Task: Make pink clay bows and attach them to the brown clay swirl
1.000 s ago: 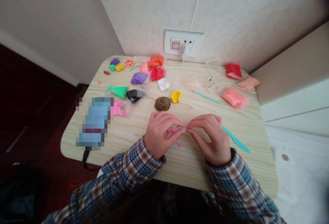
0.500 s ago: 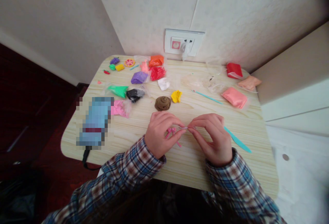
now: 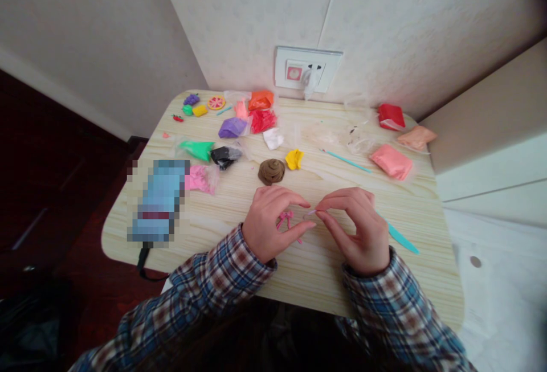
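Observation:
Between thumb and forefinger, my right hand (image 3: 361,227) pinches one end of a thin pale-purple clay strand (image 3: 309,213). The strand's free end points toward my left hand (image 3: 267,224), whose thumb and forefinger are parted around it without gripping. Below and partly behind the left fingers, a small pink clay bow (image 3: 285,217) with trailing tails lies on the table. A coiled brown clay swirl (image 3: 271,172) sits just beyond my left hand, with a lump of yellow clay (image 3: 294,159) to its right. A turquoise clay knife (image 3: 404,239) rests partly behind my right hand.
Bags of green (image 3: 196,149), black (image 3: 225,156) and purple clay (image 3: 232,127) lie at the left. A pixelated phone-like device (image 3: 161,201) with a cable is at the left edge. Coral clay (image 3: 392,161) and a slim blue tool (image 3: 346,160) are on the right.
The fingers of my left hand have parted and let go of the strand's left end. My right hand still pinches the strand and has shifted slightly to the right.

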{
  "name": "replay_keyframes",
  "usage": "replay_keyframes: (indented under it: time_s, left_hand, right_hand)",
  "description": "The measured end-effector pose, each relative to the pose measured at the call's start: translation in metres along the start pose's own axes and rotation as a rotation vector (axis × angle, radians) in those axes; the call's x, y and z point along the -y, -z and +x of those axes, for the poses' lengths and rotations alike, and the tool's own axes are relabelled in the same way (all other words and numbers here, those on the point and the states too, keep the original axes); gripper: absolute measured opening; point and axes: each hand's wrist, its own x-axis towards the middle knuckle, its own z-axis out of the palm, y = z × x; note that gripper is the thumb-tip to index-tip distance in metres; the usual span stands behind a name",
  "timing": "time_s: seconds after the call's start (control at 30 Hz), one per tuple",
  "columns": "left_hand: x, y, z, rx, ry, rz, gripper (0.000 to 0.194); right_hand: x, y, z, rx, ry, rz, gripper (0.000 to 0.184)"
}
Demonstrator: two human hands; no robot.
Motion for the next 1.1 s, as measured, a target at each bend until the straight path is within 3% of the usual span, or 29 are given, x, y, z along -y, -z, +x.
replay_keyframes:
  time_s: [0.2, 0.6, 1.1]
  left_hand:
    - [0.0004, -0.0016, 0.0003, 0.017, 0.004, 0.007, 0.005]
    - [0.0021, -0.0005, -0.0007, -0.004, -0.017, 0.003, 0.011]
    - [-0.0041, 0.0029, 0.0015, 0.012, 0.063, -0.113, 0.003]
  right_hand:
    - [-0.0007, 0.0009, -0.0009, -0.023, -0.055, 0.049, 0.005]
    - [-0.0006, 0.0005, -0.0005, -0.03, -0.059, 0.052, 0.006]
    - [-0.0003, 0.0002, -0.0007, -0.039, -0.058, 0.068, 0.008]
